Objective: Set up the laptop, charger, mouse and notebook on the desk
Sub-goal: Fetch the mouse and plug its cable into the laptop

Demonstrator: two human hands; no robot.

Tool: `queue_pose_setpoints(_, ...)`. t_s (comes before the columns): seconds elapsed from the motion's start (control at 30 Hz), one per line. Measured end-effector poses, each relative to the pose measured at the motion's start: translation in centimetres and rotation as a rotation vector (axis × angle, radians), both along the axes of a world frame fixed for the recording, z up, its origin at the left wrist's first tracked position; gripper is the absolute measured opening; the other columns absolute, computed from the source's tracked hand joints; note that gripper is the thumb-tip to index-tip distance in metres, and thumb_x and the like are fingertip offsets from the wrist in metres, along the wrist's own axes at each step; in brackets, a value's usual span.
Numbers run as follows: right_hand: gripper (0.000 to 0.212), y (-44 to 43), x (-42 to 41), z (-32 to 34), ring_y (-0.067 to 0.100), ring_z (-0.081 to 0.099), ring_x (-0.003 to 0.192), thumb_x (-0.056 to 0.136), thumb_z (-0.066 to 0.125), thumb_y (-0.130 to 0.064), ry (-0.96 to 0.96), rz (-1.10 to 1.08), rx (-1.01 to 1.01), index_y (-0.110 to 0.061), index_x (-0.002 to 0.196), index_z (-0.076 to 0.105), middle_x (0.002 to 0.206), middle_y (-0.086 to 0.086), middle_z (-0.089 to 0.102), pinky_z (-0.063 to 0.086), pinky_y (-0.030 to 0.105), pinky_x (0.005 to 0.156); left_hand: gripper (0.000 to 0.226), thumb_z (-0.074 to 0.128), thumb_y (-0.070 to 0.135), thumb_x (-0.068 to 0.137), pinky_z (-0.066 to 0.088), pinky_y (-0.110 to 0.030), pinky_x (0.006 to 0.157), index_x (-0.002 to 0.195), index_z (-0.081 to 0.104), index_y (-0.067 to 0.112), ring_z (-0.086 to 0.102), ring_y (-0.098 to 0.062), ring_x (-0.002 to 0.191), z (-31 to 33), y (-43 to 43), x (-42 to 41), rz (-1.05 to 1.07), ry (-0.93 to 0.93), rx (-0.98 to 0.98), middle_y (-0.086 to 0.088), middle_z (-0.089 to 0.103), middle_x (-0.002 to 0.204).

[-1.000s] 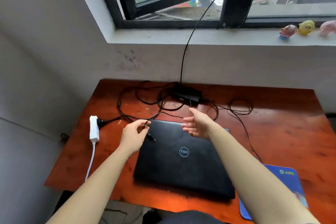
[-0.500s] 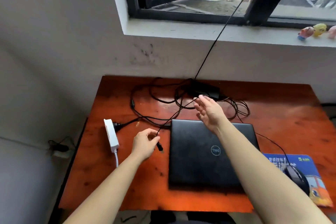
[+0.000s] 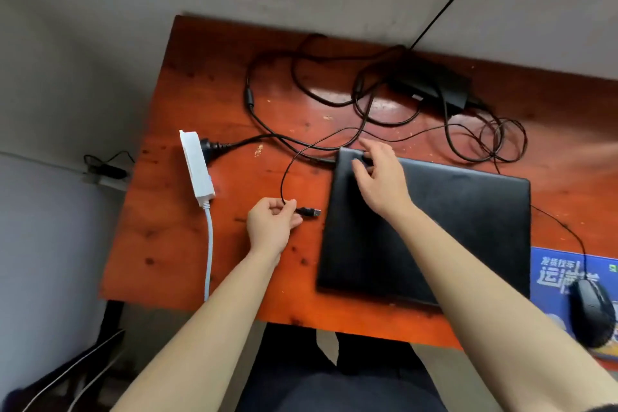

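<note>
Seen from above, a person's left hand (image 3: 271, 227) pinches a thin black cable just behind its USB plug (image 3: 309, 211) — thumb and forefinger closed on the cord, the metal end pointing right toward the closed black laptop (image 3: 451, 237) but not touching it. The cable (image 3: 284, 174) loops up from the hand and trails away over the tabletop (image 3: 200, 94) toward the tangle of cords behind the laptop.

The right hand (image 3: 378, 174) rests on the laptop's far left corner, its grip half-closed: the thumb lies on the lid and the fingers curl over the rear edge, where a thicker black cord meets the machine. Whether those fingers actually clasp that cord cannot be told.

The laptop lies flat, lid shut, at the middle of the red-brown tabletop. The charger brick (image 3: 434, 87) sits near the back edge amid looped cords, well apart from both hands. A white power strip (image 3: 197, 167) lies at the left with a black plug in it. At the right edge a black mouse (image 3: 592, 311) rests on a blue mouse pad (image 3: 551, 271) — its cord runs back toward the laptop.
</note>
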State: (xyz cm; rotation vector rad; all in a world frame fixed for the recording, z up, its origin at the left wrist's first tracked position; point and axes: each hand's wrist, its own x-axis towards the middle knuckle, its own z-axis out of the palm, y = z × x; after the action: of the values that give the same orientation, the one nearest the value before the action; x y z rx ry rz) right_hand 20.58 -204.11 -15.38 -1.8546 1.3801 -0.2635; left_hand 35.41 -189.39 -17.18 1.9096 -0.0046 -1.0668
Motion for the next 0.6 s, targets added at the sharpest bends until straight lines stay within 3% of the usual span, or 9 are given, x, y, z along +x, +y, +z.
queue_pose_setpoints(0.07, 0.047, 2.3, -1.2, -1.3, 0.019, 0.037, 0.142, 0.099, 0.054, -0.02, 0.014, 0.009, -0.093, -0.013, 0.145, 0.048, 0.154, 0.004, 0.039, 0.032, 0.032, 0.117, 0.019, 0.073, 0.026, 0.09, 0.059, -0.024, 0.064, 0.092, 0.06, 0.012, 0.073, -0.013, 0.064, -0.3, 0.7, -0.4, -0.126, -0.193, 0.071, -0.007, 0.072, 0.086)
queue_pose_setpoints(0.13, 0.047, 4.8, -2.0, -2.1, 0.023, 0.028, 0.148, 0.099, 0.055, -0.018, 0.043, 0.053, -0.194, -0.011, 0.145, 0.048, 0.159, 0.01, 0.032, 0.02, 0.025, 0.119, 0.03, 0.072, 0.041, 0.088, 0.05, -0.015, 0.064, 0.095, 0.055, 0.017, 0.066, -0.01, 0.066, -0.3, 1.3, -0.4, -0.195, -0.389, 0.119, 0.0, 0.067, 0.087)
queue_pose_setpoints(0.2, 0.045, 7.2, -2.5, -2.9, 0.03, 0.026, 0.149, 0.1, 0.056, -0.017, 0.077, 0.095, -0.313, -0.007, 0.143, 0.051, 0.158, 0.018, 0.032, 0.019, 0.033, 0.123, 0.032, 0.067, 0.046, 0.09, 0.045, -0.013, 0.066, 0.101, 0.05, 0.02, 0.057, -0.004, 0.071, -0.6, 2.1, -0.5, -0.211, -0.523, 0.078, 0.0, 0.061, 0.095)
queue_pose_setpoints(0.27, 0.041, 8.7, -2.7, -3.4, 0.037, 0.029, 0.146, 0.101, 0.055, -0.017, 0.116, 0.106, -0.419, -0.004, 0.14, 0.054, 0.155, 0.022, 0.037, 0.022, 0.041, 0.123, 0.022, 0.06, 0.035, 0.097, 0.051, -0.023, 0.071, 0.109, 0.052, 0.018, 0.056, -0.006, 0.073, -0.8, 3.0, -0.5, -0.281, -0.671, -0.039, -0.002, 0.056, 0.108)
queue_pose_setpoints(0.33, 0.04, 9.2, -2.7, -3.9, 0.04, 0.031, 0.145, 0.102, 0.054, -0.018, 0.148, 0.099, -0.474, -0.003, 0.139, 0.055, 0.153, 0.023, 0.04, 0.022, 0.04, 0.123, 0.017, 0.055, 0.014, 0.096, 0.051, -0.017, 0.077, 0.113, 0.056, 0.012, 0.057, -0.006, 0.088, -1.5, 4.0, -0.4, -0.441, -0.833, -0.148, -0.007, 0.053, 0.121)
queue_pose_setpoints(0.37, 0.04, 9.3, -2.7, -4.2, 0.04, 0.032, 0.144, 0.102, 0.054, -0.019, 0.158, 0.092, -0.485, -0.003, 0.138, 0.056, 0.152, 0.023, 0.041, 0.021, 0.039, 0.123, 0.023, 0.055, 0.005, 0.092, 0.049, -0.015, 0.083, 0.113, 0.059, 0.01, 0.056, -0.01, 0.101, -2.1, 4.6, -0.4, -0.557, -0.906, -0.182, -0.009, 0.052, 0.128)
queue_pose_setpoints(0.43, 0.039, 9.4, -2.7, -4.3, 0.04, 0.033, 0.144, 0.102, 0.053, -0.019, 0.162, 0.083, -0.497, -0.003, 0.138, 0.056, 0.151, 0.023, 0.042, 0.02, 0.038, 0.123, 0.036, 0.055, -0.004, 0.084, 0.048, -0.025, 0.092, 0.117, 0.063, 0.008, 0.053, -0.021, 0.116, -2.7, 5.6, -0.3, -0.813, -1.01, -0.218, -0.011, 0.05, 0.14)
queue_pose_setpoints(0.5, 0.038, 9.4, -2.7, -4.3, 0.041, 0.033, 0.144, 0.102, 0.052, -0.019, 0.16, 0.076, -0.507, -0.003, 0.137, 0.057, 0.151, 0.023, 0.043, 0.021, 0.038, 0.123, 0.043, 0.055, -0.004, 0.083, 0.049, -0.038, 0.094, 0.123, 0.064, 0.007, 0.054, -0.029, 0.112, -3.0, 5.9, -0.1, -0.987, -1.062, -0.234, -0.01, 0.051, 0.144)
queue_pose_setpoints(0.6, 0.039, 10.0, -2.8, -4.3, 0.041, 0.033, 0.144, 0.103, 0.051, -0.019, 0.168, 0.073, -0.512, -0.003, 0.137, 0.056, 0.151, 0.022, 0.043, 0.022, 0.039, 0.122, 0.035, 0.059, 0.0, 0.09, 0.049, -0.043, 0.091, 0.125, 0.064, 0.005, 0.053, -0.029, 0.107, -3.3, 6.1, 0.2, -1.003, -1.067, -0.271, -0.01, 0.062, 0.13)
